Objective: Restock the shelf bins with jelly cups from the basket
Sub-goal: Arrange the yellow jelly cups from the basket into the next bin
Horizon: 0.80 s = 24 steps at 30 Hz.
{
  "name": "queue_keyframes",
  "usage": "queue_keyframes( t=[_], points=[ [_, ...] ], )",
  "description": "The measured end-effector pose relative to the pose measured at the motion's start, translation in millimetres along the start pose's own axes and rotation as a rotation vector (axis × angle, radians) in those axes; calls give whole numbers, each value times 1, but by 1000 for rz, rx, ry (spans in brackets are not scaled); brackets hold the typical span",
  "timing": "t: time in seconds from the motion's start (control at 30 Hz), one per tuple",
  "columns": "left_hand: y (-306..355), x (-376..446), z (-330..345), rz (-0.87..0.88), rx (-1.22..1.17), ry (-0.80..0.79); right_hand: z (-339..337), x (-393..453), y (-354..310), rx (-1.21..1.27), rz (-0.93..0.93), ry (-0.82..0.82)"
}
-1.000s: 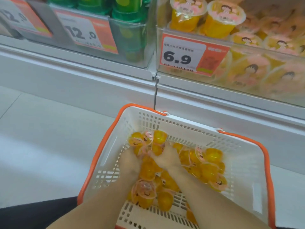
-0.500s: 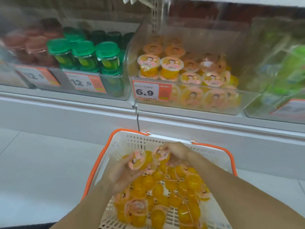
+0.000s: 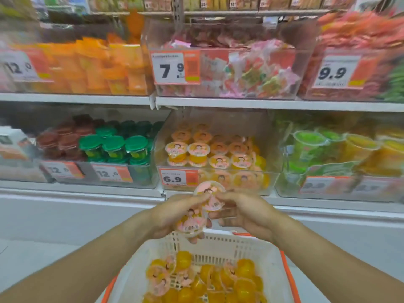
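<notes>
A white basket with an orange rim (image 3: 218, 239) stands below me, holding several yellow jelly cups (image 3: 242, 283) with pink lids. My left hand (image 3: 175, 215) and my right hand (image 3: 242, 212) are raised together above the basket's far edge, each gripping jelly cups; a pink-lidded cup (image 3: 190, 221) sits in the left fingers and another (image 3: 209, 190) sticks up between both hands. Straight ahead, the clear shelf bin (image 3: 218, 178) with the 6.9 price tag (image 3: 178, 177) holds rows of the same cups.
Left of that bin stand green-lidded cups (image 3: 113, 146) and dark red ones (image 3: 59, 138); right of it, green and yellow cups (image 3: 310, 147). The upper shelf carries bins tagged 7.9 (image 3: 172, 67) and 9.9 (image 3: 334, 72). White floor lies left of the basket.
Both hands have lifted out of the basket with jelly cups and risen toward the 6.9 bin. My view has tilted up, so more shelves show.
</notes>
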<state>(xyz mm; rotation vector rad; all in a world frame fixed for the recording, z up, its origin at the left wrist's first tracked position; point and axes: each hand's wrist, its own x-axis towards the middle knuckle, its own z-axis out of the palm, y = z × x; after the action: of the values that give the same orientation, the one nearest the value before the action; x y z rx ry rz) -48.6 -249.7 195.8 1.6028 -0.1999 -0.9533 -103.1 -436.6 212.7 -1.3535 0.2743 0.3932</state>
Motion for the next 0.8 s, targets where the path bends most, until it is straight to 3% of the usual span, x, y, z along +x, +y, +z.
queue_keyframes(
  t=[0.1,0.23,0.37,0.53,0.8],
  points=[
    [-9,1,6,113,-97,121,3,-6,0,7,-33,51],
    [-8,5,5,182,38,240,2,-7,4,5,-123,173],
    [1,5,10,215,-77,254,9,-2,-2,106,-266,279],
    [10,0,11,108,-310,136,1,35,-48,225,-450,427],
    [4,15,3,56,-333,199,-51,184,-98,244,-207,690]
  ],
)
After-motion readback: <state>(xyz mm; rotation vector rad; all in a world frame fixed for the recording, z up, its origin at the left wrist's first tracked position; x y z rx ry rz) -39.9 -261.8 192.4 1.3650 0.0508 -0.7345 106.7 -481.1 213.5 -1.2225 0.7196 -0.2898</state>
